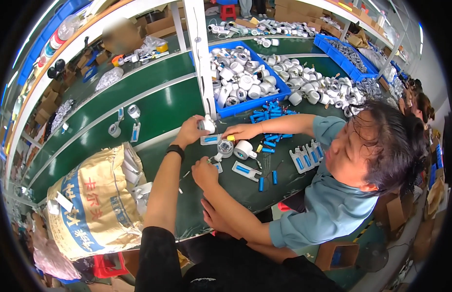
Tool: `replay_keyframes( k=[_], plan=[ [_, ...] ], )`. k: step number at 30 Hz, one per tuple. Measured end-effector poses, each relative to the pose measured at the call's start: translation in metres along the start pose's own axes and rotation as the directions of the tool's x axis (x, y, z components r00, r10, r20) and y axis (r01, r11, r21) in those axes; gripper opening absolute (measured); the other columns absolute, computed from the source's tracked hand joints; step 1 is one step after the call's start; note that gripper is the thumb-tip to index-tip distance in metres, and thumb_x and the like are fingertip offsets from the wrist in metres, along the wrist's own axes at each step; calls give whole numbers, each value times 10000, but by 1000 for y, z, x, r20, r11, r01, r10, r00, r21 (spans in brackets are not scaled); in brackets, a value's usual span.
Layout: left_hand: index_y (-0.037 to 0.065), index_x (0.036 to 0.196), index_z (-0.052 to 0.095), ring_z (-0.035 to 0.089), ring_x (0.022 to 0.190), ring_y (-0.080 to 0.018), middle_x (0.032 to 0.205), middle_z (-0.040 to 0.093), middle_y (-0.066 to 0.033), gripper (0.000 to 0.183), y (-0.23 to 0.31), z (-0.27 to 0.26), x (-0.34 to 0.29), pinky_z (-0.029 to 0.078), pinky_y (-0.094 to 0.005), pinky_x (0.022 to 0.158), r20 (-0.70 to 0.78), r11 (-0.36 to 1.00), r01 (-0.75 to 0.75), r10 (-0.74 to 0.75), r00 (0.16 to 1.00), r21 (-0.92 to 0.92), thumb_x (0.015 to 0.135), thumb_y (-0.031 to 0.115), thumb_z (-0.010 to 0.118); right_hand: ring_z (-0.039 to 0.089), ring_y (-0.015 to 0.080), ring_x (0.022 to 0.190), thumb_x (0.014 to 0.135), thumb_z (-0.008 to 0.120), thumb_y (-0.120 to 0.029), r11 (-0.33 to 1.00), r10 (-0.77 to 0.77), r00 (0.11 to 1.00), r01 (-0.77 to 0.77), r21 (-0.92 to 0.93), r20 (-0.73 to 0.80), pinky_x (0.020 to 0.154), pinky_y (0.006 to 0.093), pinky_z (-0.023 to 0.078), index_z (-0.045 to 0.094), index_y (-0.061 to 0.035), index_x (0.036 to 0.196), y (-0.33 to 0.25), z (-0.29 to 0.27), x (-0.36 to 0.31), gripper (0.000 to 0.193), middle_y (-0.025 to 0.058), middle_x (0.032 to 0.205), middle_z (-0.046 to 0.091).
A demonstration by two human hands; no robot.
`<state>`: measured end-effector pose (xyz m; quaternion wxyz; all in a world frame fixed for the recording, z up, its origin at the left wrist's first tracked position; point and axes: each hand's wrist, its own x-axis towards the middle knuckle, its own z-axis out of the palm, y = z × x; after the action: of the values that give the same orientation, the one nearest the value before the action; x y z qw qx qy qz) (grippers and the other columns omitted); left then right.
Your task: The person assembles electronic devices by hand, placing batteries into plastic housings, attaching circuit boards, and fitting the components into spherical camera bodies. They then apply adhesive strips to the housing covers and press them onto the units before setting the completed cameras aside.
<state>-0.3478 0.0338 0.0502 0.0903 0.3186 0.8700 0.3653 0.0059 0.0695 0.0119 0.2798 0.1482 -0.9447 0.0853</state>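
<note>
My left hand [188,131], a black watch on its wrist, reaches over the green table [162,109] and grips a small white round part [207,124] beside a white upright post [201,58]. My right hand [212,215] lies flat at the table's near edge, partly under a co-worker's forearm, with nothing seen in it. The co-worker in a teal shirt leans in from the right. One of their hands [205,173] holds a small piece. The other hand [241,131] rests by a white cylinder [243,149] and a flat white holder with a blue cell [246,170].
A blue bin [279,90] of white round housings stands behind the post, with more housings [313,85] heaped to its right. Loose blue cells [267,117] lie near it. A printed tan sack [92,204] with white parts sits at the left edge.
</note>
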Motion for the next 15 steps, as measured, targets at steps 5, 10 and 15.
replay_keyframes(
  k=[5,10,15],
  plan=[
    [6,1319,641,694,1062,-330,1158,697,-193,679,18,-41,-45,553,-398,984,-188,985,13,19,982,169,740,225,919,606,405,1288,852,727,-216,932,212,977,-204,301,5,1094,534,473,721,-32,1215,-4,12,6,408,178,1391,630],
    [-6,1309,639,656,1135,-386,1228,672,-224,624,50,-68,-114,538,-437,1002,-490,989,-20,91,867,147,757,146,885,543,422,1354,886,693,-152,921,172,984,-180,345,55,1155,524,444,671,40,1229,-1,20,1,394,238,1400,602],
    [-5,1370,617,639,1188,-360,1236,687,-184,690,72,-71,-183,520,-442,1039,-586,973,4,136,799,232,754,124,899,551,410,1352,905,689,-165,939,108,988,-138,316,110,1159,505,451,656,27,1255,6,1,9,401,232,1394,603]
  ],
)
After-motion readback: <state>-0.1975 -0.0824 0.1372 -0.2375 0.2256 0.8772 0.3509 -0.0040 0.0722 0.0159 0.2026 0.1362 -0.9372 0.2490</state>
